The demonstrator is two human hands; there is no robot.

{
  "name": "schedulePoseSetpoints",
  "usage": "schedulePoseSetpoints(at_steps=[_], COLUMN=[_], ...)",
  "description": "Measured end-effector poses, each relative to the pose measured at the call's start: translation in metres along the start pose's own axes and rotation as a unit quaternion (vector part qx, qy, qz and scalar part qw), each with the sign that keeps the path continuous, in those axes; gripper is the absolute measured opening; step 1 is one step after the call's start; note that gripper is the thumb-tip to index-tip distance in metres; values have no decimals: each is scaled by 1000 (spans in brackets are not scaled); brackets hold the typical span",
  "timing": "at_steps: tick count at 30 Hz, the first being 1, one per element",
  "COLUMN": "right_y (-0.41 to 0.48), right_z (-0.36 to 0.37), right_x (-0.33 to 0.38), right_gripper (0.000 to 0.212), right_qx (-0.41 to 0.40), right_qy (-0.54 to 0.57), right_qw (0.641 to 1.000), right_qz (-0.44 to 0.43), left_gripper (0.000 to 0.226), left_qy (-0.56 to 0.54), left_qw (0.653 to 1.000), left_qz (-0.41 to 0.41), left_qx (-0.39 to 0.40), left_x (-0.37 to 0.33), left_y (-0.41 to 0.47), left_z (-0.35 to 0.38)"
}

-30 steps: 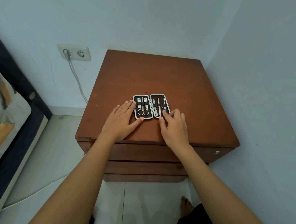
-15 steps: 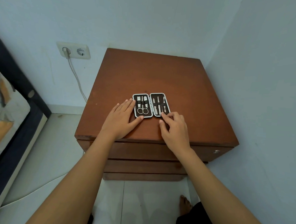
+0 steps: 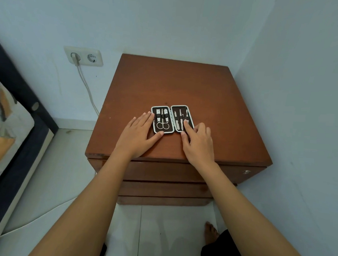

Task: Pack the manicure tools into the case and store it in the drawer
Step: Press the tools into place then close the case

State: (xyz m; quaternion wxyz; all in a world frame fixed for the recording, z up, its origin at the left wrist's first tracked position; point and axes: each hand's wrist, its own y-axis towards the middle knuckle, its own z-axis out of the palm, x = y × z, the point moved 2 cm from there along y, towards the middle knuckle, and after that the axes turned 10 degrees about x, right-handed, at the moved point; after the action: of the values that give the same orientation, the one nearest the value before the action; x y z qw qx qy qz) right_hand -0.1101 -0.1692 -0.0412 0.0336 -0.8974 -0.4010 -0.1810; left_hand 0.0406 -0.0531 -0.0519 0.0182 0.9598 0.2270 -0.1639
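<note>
A small manicure case (image 3: pixel 172 119) lies open flat on the brown wooden nightstand (image 3: pixel 186 85). Its left half holds scissors and clippers, its right half several slim metal tools (image 3: pixel 180 118). My left hand (image 3: pixel 138 135) lies flat on the wood, fingers along the case's left edge and thumb at its near corner. My right hand (image 3: pixel 197 143) rests at the case's right near corner, with the index fingertip pressing on the tools in the right half. The top drawer (image 3: pixel 173 172) under the tabletop is closed.
A small metal knob (image 3: pixel 246 172) sits at the drawer front's right end. Walls close in behind and to the right. A wall socket (image 3: pixel 83 56) with a plugged cable is at left, a bed (image 3: pixel 11 135) at far left. My bare foot (image 3: pixel 210 232) stands on the tiled floor.
My right index finger has slid a little further onto the right half of the case. The left hand and the case stay where they were.
</note>
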Motion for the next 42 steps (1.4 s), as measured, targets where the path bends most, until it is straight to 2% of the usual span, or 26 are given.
schedulePoseSetpoints(at_steps=[4, 11, 13, 15, 17, 20, 26, 30, 32, 36, 39, 42], right_y=[-5, -1, 0, 1, 5, 21, 44, 51, 57, 71, 75, 64], right_z=[0, 2, 1, -3, -11, -16, -25, -26, -29, -46, -60, -70], right_x=[-2, -1, -3, -8, -14, -22, -20, -18, -18, -26, -30, -27], right_gripper=[38, 37, 38, 36, 26, 14, 20, 23, 17, 21, 12, 8], right_qx=[-38, -35, -30, -45, -58, 1, 109, 145, 140, 101, 42, 11], right_qy=[60, 17, 66, 172, 237, 208, 157, 78, 51, 52, 97, 139], right_qw=[997, 999, 997, 984, 969, 974, 973, 978, 981, 983, 993, 988], right_qz=[-28, -18, -14, 6, 46, 95, 133, 129, 126, 142, 53, -69], left_gripper=[72, 72, 73, 74, 75, 78, 92, 101, 103, 96, 75, 52], left_qy=[0, -8, -15, -32, -62, -94, -73, -59, -50, -52, -67, -116], left_qw=[1000, 1000, 1000, 999, 998, 995, 995, 992, 993, 997, 997, 986], left_qz=[-1, -1, 0, -2, -7, -13, -40, -51, -49, -26, -13, -40], left_qx=[1, -2, -2, 1, 7, 20, 60, 97, 98, 50, -41, -117], left_x=[0, -1, -2, -1, -1, 0, -1, -5, -10, -22, -34, -45], left_y=[0, 1, 1, 2, 4, 8, 23, 37, 39, 29, 17, 11], left_z=[1, -2, -2, -3, -5, -10, -21, -26, -25, -17, -5, 6])
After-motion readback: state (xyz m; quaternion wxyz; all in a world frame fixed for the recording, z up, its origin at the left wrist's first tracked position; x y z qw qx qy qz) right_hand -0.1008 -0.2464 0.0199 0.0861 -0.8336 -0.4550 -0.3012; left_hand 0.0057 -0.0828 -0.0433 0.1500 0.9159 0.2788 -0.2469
